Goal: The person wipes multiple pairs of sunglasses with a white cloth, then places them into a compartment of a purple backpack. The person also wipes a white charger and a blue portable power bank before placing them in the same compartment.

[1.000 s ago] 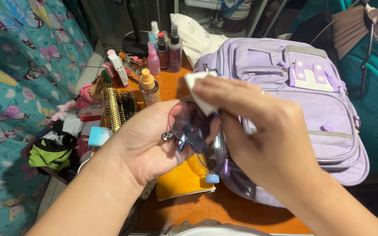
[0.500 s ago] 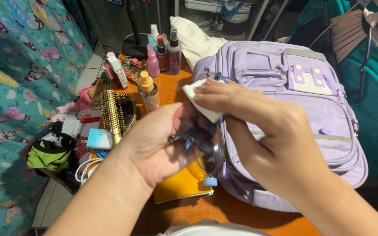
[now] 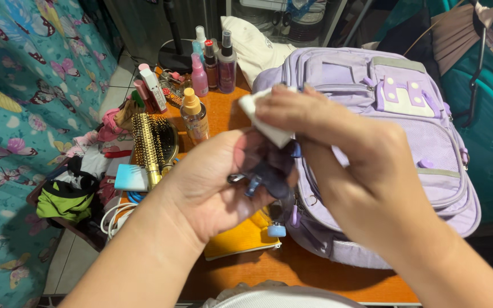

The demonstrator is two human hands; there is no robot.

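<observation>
My left hand (image 3: 212, 188) cradles a small dark translucent object (image 3: 269, 171) with a metal clip, palm up, over the table. My right hand (image 3: 349, 165) pinches a folded white cloth or wipe (image 3: 263, 122) against the top of that object. Both hands hover in front of a lilac backpack (image 3: 395, 131) lying on the orange table (image 3: 292, 268). A small blue charm (image 3: 277, 230) hangs below the hands, over a yellow notebook (image 3: 241, 236). What exactly the dark object is I cannot tell.
Several spray and lotion bottles (image 3: 215, 63) stand at the table's back. A golden hairbrush (image 3: 146, 145) and an amber bottle (image 3: 194, 117) lie left. Clothes and cables (image 3: 81, 188) pile at the left edge by a butterfly-print curtain (image 3: 24, 97). A white cap (image 3: 255, 45) lies behind the backpack.
My right hand with the white cloth has slid slightly over the dark object, and both hands have shifted a little. Nothing was let go.
</observation>
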